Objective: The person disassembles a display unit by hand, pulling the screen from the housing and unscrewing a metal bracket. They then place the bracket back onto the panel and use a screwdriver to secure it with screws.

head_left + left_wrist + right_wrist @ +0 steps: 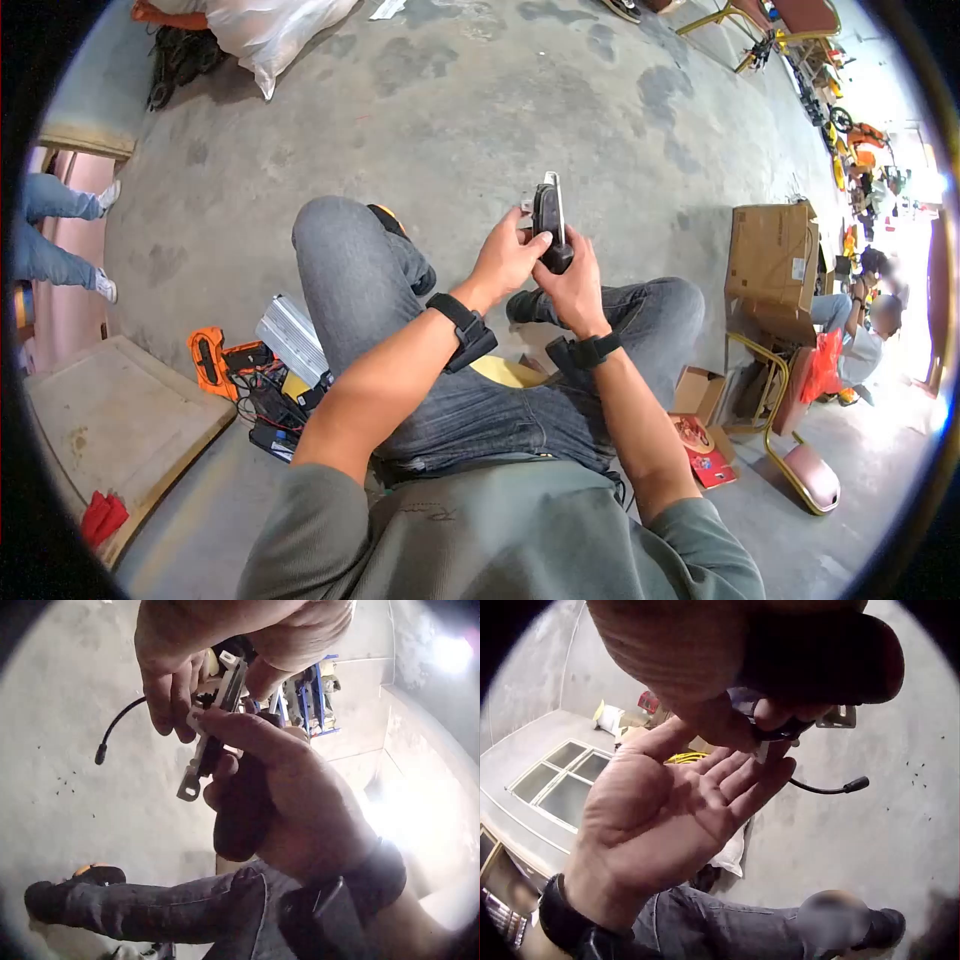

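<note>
Out in front of the lap, the left hand (505,258) holds a small black device (546,212) with a pale metal bracket (201,757) along its side. The bracket has slotted tabs at its ends. From the device a short black cable (116,724) hangs free, ending in a plug. Close beside it, the right hand (575,285) grips a thick, dark, rounded handle (244,814); whether a tool's shaft extends from it is hidden. One right finger (232,727) lies along the bracket. In the right wrist view, the palm of the left hand (667,802) faces the camera, its fingertips under the device.
Beside the left knee lie an orange tool (208,362), a silver finned box (292,335) and tangled cables (262,395). Cardboard boxes (770,255) and a gold-framed chair (775,400) stand right. Another person's legs (55,230) show at far left.
</note>
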A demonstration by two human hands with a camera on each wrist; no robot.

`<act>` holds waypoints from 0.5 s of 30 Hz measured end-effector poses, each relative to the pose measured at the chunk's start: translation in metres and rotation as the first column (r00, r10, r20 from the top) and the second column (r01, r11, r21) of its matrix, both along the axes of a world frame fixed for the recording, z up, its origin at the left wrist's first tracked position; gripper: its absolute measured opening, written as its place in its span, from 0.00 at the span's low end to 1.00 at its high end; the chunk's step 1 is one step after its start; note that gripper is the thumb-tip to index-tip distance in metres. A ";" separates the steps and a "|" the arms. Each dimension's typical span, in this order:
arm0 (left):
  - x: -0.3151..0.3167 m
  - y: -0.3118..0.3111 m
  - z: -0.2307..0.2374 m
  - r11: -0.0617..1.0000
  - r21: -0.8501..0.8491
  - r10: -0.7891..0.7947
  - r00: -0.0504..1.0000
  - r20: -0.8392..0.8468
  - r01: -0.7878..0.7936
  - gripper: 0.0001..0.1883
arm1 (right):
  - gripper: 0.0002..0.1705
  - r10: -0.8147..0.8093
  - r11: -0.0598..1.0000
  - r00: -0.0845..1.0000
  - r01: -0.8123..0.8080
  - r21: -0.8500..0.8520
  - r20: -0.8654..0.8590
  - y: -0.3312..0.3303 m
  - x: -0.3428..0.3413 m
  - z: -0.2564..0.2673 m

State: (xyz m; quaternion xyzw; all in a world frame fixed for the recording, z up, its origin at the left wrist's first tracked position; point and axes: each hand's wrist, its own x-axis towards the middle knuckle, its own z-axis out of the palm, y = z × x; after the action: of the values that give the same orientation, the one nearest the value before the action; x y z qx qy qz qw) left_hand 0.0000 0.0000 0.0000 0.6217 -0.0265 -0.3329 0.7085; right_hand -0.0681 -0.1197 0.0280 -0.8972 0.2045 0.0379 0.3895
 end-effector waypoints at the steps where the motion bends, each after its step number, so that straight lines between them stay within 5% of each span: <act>1: 0.000 0.000 -0.001 0.999 -0.035 -0.006 1.000 -0.023 0.006 0.19 | 0.43 0.011 0.999 0.999 -0.009 -0.040 0.047 0.003 -0.001 -0.002; 5: -0.001 -0.003 -0.011 0.998 -0.047 0.039 0.999 0.037 -0.037 0.10 | 0.42 -0.033 0.992 0.994 0.046 -0.120 0.106 0.015 0.002 0.008; 12: 0.008 0.005 0.023 0.996 0.085 -0.033 0.999 0.044 0.029 0.11 | 0.38 -0.060 0.987 0.972 0.091 -0.132 0.225 0.015 0.002 0.011; 14: 0.010 0.004 0.002 0.943 -0.299 0.110 0.986 -0.126 -0.143 0.13 | 0.31 -0.093 0.989 0.944 0.123 -0.076 0.317 0.002 0.000 0.005; 15: 0.013 0.006 0.004 0.944 -0.299 0.104 0.987 -0.125 -0.137 0.13 | 0.26 -0.288 0.925 0.955 0.259 0.278 0.071 0.004 0.003 0.026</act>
State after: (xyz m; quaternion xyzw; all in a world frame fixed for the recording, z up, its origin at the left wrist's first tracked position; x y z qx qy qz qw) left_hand 0.0127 0.0057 0.0039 0.4859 -0.0017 -0.3138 0.8158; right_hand -0.0654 -0.1154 0.0537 -0.8001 0.2990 -0.0393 0.5185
